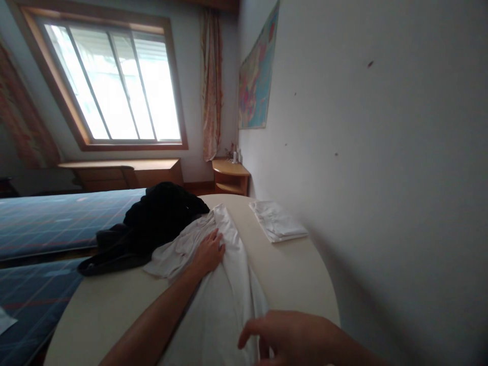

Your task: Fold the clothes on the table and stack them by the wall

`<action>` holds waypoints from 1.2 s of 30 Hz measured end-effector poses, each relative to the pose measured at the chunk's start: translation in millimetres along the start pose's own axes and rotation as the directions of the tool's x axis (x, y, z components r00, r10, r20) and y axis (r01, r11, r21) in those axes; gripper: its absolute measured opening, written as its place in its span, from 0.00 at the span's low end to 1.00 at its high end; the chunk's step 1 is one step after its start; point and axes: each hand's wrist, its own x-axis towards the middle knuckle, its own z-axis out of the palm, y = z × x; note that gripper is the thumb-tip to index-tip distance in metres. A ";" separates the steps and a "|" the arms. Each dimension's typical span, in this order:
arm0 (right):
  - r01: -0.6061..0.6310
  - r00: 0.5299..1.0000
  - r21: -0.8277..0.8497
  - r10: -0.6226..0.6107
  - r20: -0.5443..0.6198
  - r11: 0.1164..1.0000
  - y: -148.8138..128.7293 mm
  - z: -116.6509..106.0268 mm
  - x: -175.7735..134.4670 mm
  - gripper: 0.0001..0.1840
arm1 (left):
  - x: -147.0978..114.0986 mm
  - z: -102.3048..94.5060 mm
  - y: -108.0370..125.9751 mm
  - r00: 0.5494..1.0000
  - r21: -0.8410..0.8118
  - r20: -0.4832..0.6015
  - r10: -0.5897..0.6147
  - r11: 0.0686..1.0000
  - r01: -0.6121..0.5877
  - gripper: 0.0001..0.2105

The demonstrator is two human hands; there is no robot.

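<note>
Right hand [293, 333]: seen nearest, at the lower edge, fingers loosely curled, resting on the near end of the white garment [224, 290]; a firm grip cannot be told. Left hand [209, 251]: laid flat, fingers spread, pressed on the garment's middle; nothing is clasped. Garment: spread lengthwise along the round table [301, 274]. Dark clothes [152, 223]: heaped at the left, touching the garment's far end. Folded white cloth [277, 221]: set apart near the wall. Window [114, 84]: seen farthest.
</note>
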 end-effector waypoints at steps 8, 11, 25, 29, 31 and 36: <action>-0.462 0.759 -0.104 0.333 -0.559 0.881 49.2 -5.9 35.4 0.13 | 7.4 -7.4 8.0 0.999 0.032 0.005 0.046 0.998 -0.046 0.20; -0.442 0.761 -0.069 0.333 -0.557 0.894 58.4 -2.4 43.2 0.12 | 16.3 -12.0 21.4 0.992 0.036 0.017 0.122 0.992 -0.123 0.21; -0.474 0.720 -0.030 0.367 -0.589 0.880 72.3 -2.1 31.4 0.10 | 38.8 -10.1 51.6 0.985 0.048 0.111 0.128 0.990 -0.134 0.12; -0.454 0.755 -0.076 0.338 -0.562 0.888 75.2 -4.2 28.0 0.11 | 36.4 -7.1 53.2 0.994 0.000 0.070 0.079 0.997 -0.079 0.12; -0.472 0.753 -0.085 0.351 -0.556 0.877 76.4 -6.1 27.7 0.11 | 34.8 -5.8 52.7 0.995 -0.029 0.058 0.078 0.997 -0.076 0.11; -0.501 0.726 -0.087 0.364 -0.584 0.861 76.5 -8.8 28.6 0.13 | 27.9 -6.7 43.7 0.998 -0.089 -0.002 0.068 0.994 -0.068 0.12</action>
